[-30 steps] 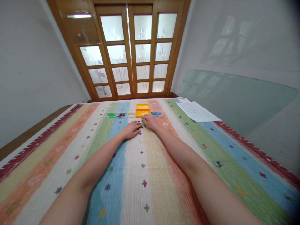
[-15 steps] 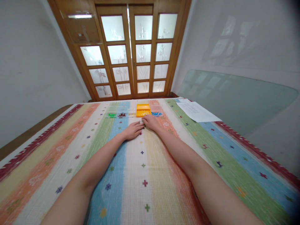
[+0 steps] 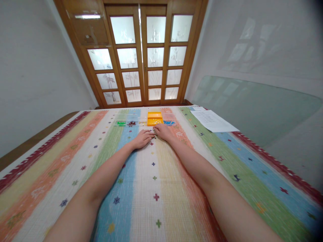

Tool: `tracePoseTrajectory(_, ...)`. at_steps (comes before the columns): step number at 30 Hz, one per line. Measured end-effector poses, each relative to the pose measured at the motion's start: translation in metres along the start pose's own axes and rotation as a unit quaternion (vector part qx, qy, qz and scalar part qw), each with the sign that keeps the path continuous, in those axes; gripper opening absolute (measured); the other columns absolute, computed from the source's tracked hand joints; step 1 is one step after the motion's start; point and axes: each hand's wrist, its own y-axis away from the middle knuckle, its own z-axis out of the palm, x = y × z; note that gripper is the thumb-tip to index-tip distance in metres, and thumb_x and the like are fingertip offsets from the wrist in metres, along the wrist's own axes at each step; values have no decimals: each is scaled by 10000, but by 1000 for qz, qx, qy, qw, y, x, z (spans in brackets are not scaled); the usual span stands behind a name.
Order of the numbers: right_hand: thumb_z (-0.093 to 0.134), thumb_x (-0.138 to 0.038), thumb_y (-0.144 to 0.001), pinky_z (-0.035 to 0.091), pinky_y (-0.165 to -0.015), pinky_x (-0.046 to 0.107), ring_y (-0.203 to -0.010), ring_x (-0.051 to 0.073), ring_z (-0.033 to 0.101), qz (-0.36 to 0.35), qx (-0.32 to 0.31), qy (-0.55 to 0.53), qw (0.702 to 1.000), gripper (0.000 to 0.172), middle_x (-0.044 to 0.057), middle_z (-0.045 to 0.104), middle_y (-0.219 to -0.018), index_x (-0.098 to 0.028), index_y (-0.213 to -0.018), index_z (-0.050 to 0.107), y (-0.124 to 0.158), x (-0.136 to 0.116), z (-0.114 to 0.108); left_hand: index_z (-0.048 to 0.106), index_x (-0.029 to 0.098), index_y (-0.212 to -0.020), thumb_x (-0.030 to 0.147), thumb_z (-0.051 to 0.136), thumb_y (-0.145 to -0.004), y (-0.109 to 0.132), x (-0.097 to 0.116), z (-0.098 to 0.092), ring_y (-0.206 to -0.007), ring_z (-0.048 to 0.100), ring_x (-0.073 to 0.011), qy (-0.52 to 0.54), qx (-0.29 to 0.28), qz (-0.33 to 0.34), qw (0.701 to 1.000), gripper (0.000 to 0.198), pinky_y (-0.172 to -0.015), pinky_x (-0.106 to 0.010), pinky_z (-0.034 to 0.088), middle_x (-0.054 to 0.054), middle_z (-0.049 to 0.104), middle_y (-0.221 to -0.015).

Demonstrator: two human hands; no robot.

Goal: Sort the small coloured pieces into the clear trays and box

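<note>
My left hand (image 3: 142, 138) rests low over the tablecloth, its fingers drawn together and pointing right toward the other hand. Fingertips of my right hand (image 3: 163, 131) are closed and bent down just in front of the yellow box. The two hands' fingertips nearly meet; whatever lies between them is too small to make out. Right behind them stands the open yellow box (image 3: 154, 115) with small white pieces (image 3: 156, 121) in its front part. Small blue pieces (image 3: 168, 123) lie in a clear box to its right.
Left of the yellow box, open clear boxes hold green pieces (image 3: 121, 123), dark red pieces (image 3: 131, 123) and pale pieces (image 3: 142, 123). A printed paper sheet (image 3: 213, 121) lies at the right. A striped tablecloth (image 3: 141, 201) covers the table. Wooden glazed doors (image 3: 141, 79) stand beyond.
The left fingertips have drawn slightly down and away from the right hand's, opening a small gap. The boxes stay in place, and the view has shifted only slightly.
</note>
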Motion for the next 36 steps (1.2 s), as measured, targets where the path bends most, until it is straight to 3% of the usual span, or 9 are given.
tracePoseTrajectory(10,519,-261,-1065,452,-870,285,-949,208,670,2,-18,-14,1000,307,102,778,-1035,-171,-1000,805,-1,1,1,713,216,-1370,333,353,-1097,-1,-5,3,-1379,522,-243,-12,29,23,999,466,-1259,-466,344,-70,672,-1454)
tracePoseTrajectory(17,569,-203,-1010,457,-1032,328,-1134,231,656,-27,-24,-51,998,288,121,750,-1196,-173,-1198,785,0,5,2,730,211,-1324,326,342,-1100,3,-18,2,-1346,557,-240,-5,90,-14,996,462,-1234,-491,383,-76,694,-1411)
tracePoseTrajectory(24,613,-170,-977,461,-1050,348,-1141,241,653,-44,-34,-65,996,257,117,744,-1173,-188,-1150,802,1,4,1,748,178,-1269,341,359,-1098,3,-28,4,-1303,599,-245,-13,142,-69,987,456,-1203,-452,423,-102,719,-1353)
tracePoseTrajectory(30,582,-176,-1001,470,-1042,344,-1128,225,655,-54,-5,-74,996,258,110,744,-1161,-179,-1144,797,0,8,5,786,200,-1162,317,356,-1096,5,-39,7,-1271,609,-255,-79,113,-113,984,450,-1207,-446,409,-87,740,-1316)
tracePoseTrajectory(33,587,-182,-1001,474,-1036,344,-1119,225,656,-55,-7,-76,996,247,107,746,-1144,-183,-1124,801,0,8,6,759,210,-1245,311,366,-1093,7,-41,9,-1352,564,-270,-105,92,-140,980,434,-1250,-472,356,-92,695,-1406)
tracePoseTrajectory(36,591,-183,-1003,474,-1035,350,-1117,228,653,-46,-8,-78,996,243,109,744,-1144,-188,-1127,800,2,5,1,679,252,-1395,346,416,-1082,10,-41,10,-1479,450,-339,-127,71,-191,971,420,-1257,-588,314,-87,588,-1550)
